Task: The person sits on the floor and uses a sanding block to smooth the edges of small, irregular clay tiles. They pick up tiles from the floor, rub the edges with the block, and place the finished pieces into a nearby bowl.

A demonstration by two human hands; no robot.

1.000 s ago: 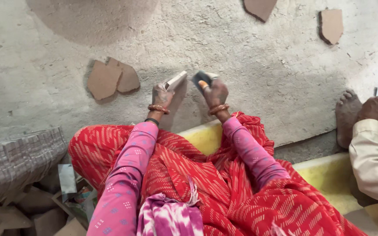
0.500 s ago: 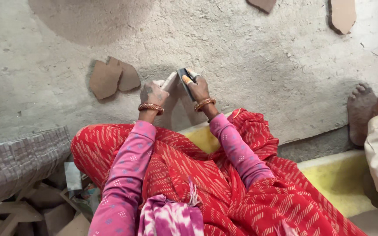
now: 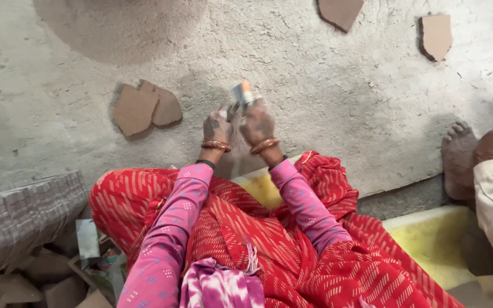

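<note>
Hands meet out front over the grey floor: right hand is wrapped around a small grey block with an orange end, tilted up between both hands. Left hand is curled and touching it from the side, though its actual grip is hard to make out. Two brown cardboard cutouts lie just to the left, and another person's foot rests far right.

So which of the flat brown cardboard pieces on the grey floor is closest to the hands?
The overlapping brown cardboard pieces just beside the left hand; the other two lie far off along the top edge.
</note>
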